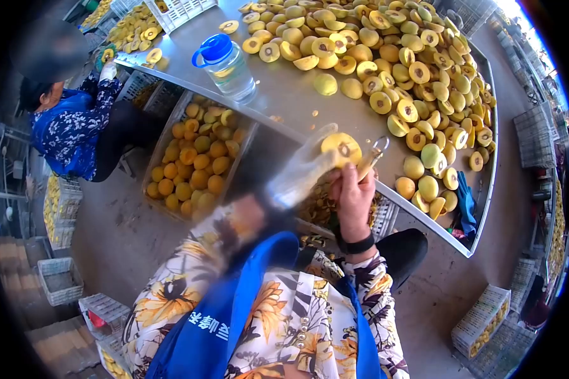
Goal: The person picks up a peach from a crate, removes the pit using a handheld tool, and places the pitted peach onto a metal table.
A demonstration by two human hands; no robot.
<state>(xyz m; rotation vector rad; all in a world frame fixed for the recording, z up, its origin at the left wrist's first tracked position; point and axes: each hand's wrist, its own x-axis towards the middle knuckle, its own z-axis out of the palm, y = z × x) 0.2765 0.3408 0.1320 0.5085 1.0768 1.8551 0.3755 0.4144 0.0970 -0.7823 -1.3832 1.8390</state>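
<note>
Crate [164, 134] of orange fruit at left, below the table [291, 88]. Water bottle [229, 72] upright on the table. Gloved left hand [300, 172], blurred, fingers grasping a halved fruit [341, 150], cut face up, by the near edge. Bare right hand [353, 197] touches that half, fingers clenched on a loop-ended tool [371, 159]. Fruit pile [392, 57] beyond; blue glove [466, 205] in right corner.

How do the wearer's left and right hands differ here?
The left hand wears a pale glove, while the right hand is bare with a dark band at its wrist. The left hand looks blurred; the right hand is sharper and grips a slim tool. Both are at the same halved fruit.
</note>
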